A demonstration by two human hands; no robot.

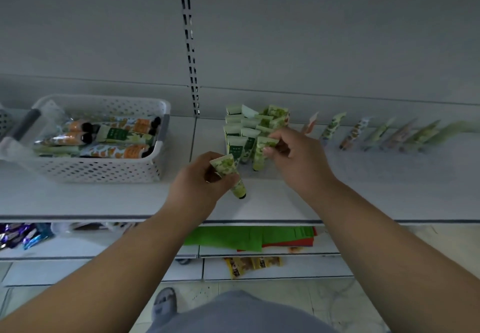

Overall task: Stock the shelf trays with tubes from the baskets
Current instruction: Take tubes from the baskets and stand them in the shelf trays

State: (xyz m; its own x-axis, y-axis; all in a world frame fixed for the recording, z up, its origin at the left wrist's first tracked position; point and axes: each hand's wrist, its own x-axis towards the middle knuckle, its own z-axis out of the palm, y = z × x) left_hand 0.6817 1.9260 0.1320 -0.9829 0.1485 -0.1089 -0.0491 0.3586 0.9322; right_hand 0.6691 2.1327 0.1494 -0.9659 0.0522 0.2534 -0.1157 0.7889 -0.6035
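Head view: left hand (205, 176) hides tube (228, 174) middle.

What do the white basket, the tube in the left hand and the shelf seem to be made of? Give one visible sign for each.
White basket: likely moulded plastic; regular perforated walls and rounded rim.
Tube in the left hand: probably soft printed plastic; flat crimped end, dark cap.
Shelf: looks like painted metal; smooth pale surface, thin front edge.

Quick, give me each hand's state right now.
Left hand: closed, its grip round a green tube, cap end down.
Right hand: closed, pinching the top of a standing green tube in the cluster on the shelf.
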